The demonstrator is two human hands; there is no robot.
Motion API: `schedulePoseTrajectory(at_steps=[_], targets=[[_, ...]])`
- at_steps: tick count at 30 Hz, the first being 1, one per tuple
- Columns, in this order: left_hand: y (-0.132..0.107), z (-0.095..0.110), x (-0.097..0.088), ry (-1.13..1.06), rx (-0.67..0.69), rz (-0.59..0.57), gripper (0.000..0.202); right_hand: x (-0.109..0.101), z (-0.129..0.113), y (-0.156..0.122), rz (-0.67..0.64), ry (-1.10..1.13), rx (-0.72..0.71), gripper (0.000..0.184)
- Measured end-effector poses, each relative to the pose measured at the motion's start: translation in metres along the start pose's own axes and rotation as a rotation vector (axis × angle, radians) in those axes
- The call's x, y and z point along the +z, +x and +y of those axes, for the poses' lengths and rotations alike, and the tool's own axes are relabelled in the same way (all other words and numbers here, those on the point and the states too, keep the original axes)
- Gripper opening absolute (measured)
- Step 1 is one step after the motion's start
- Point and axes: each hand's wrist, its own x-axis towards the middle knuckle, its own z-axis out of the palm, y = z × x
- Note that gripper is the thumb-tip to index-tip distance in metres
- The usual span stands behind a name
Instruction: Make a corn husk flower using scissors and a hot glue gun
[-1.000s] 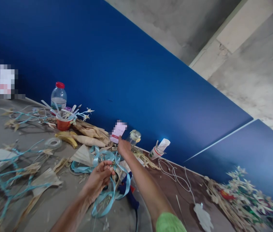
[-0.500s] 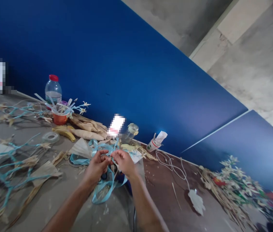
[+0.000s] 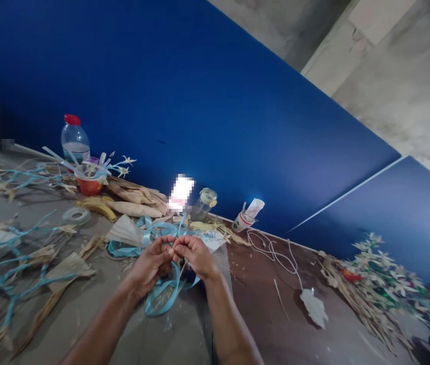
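Note:
My left hand [image 3: 150, 263] and my right hand [image 3: 195, 256] meet fingertip to fingertip over the grey table [image 3: 85, 324]. Both are closed in a pinch on a tangle of light blue ribbon [image 3: 162, 294] that loops below and behind them. A thin pale straw strip seems to hang between the fingers, but it is too small to be sure. A blurred phone screen [image 3: 180, 192] leans against the blue wall just beyond my hands, beside a small glass jar [image 3: 204, 202].
Dried corn husks [image 3: 135, 195], a banana [image 3: 99, 207], a tape roll [image 3: 76, 215], an orange cup of strips [image 3: 89, 183] and a water bottle [image 3: 74, 142] lie at the left. A paper cup [image 3: 243, 219], white cord [image 3: 276, 256] and straw flowers [image 3: 382, 284] are at the right.
My right hand drew back from the phone at the wall and joined my left hand on the ribbon. The view shifted slightly right and down.

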Motion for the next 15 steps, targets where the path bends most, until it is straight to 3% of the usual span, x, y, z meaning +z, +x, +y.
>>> schedulePoseTrajectory(at_steps=[7, 12, 15], targets=[[0.004, -0.006, -0.008, -0.181, -0.132, 0.004, 0.033, 0.0, 0.009, -0.001, -0.023, -0.049, -0.162, 0.018], [0.003, -0.006, -0.005, -0.22, -0.136, -0.067, 0.028, -0.006, 0.014, -0.001, -0.072, -0.095, -0.306, 0.018], [0.001, -0.003, 0.0, -0.144, -0.108, 0.034, 0.032, -0.009, 0.017, 0.001, -0.025, -0.107, -0.272, 0.018]])
